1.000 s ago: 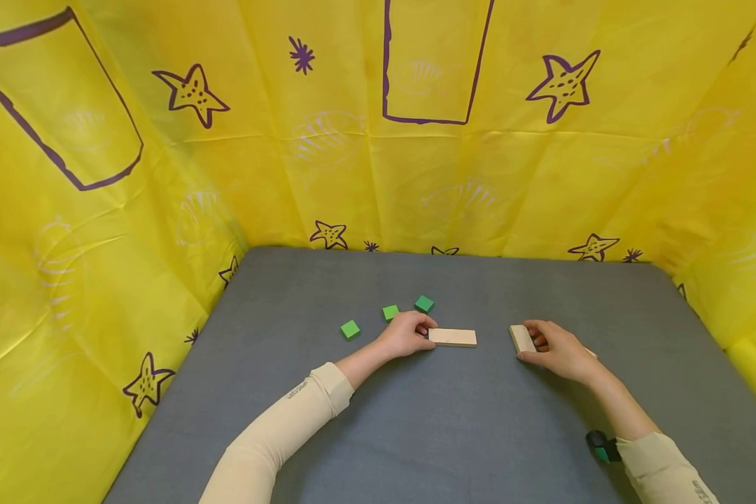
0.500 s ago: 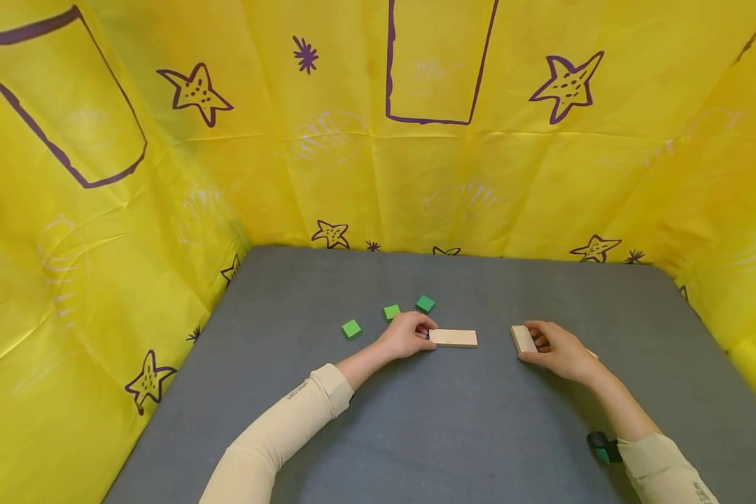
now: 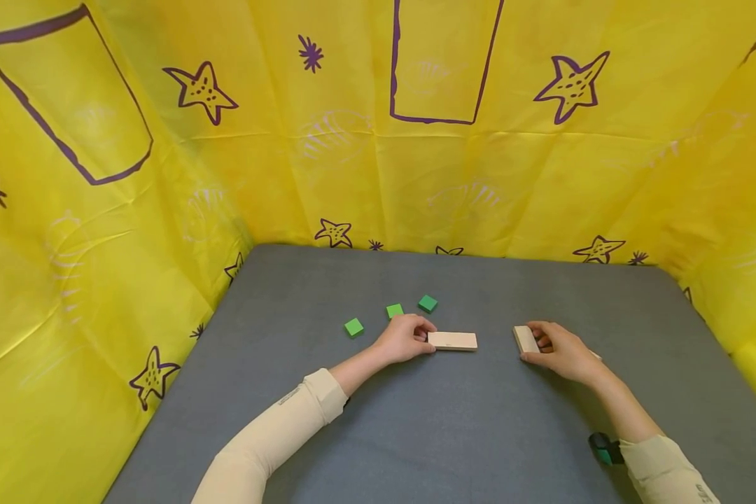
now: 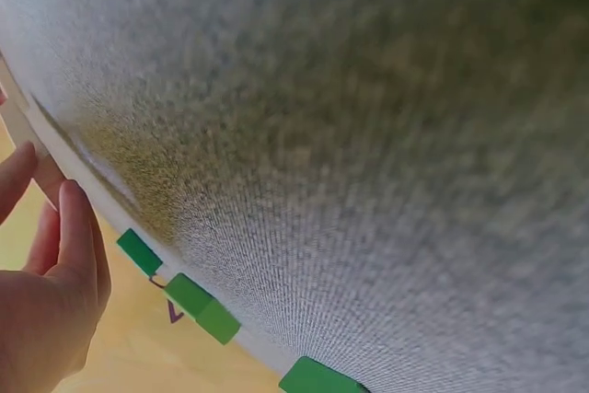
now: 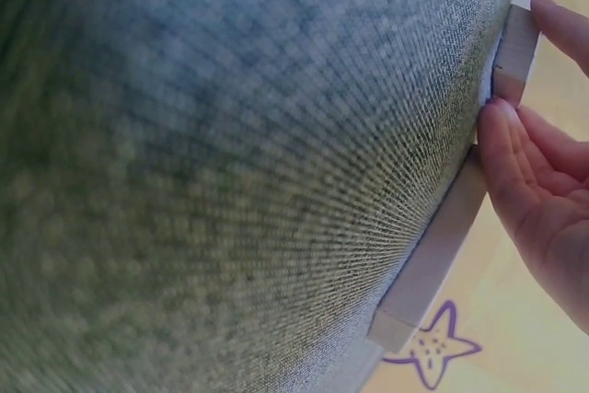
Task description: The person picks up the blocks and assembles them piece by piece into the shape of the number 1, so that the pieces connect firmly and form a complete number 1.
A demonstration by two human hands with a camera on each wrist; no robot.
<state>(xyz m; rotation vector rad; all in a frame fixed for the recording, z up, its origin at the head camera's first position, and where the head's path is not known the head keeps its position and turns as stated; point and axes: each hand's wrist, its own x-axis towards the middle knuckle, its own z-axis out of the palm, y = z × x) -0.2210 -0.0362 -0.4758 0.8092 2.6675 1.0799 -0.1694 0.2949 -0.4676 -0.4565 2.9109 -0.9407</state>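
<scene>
Wooden plank (image 3: 452,341) flat, lengthwise left-right.

Both my arms are covered by long, close-fitting sleeves in a pale cream colour — the left sleeve (image 3: 271,437) and the right sleeve (image 3: 664,469) end a little before the wrist, so my left hand (image 3: 404,339) and right hand (image 3: 562,352) are bare. On each sleeve there is small dark lettering near the cuff, too small to read. At my right forearm sits a small device (image 3: 601,448) — black with a green part — just beside the cuff.
</scene>
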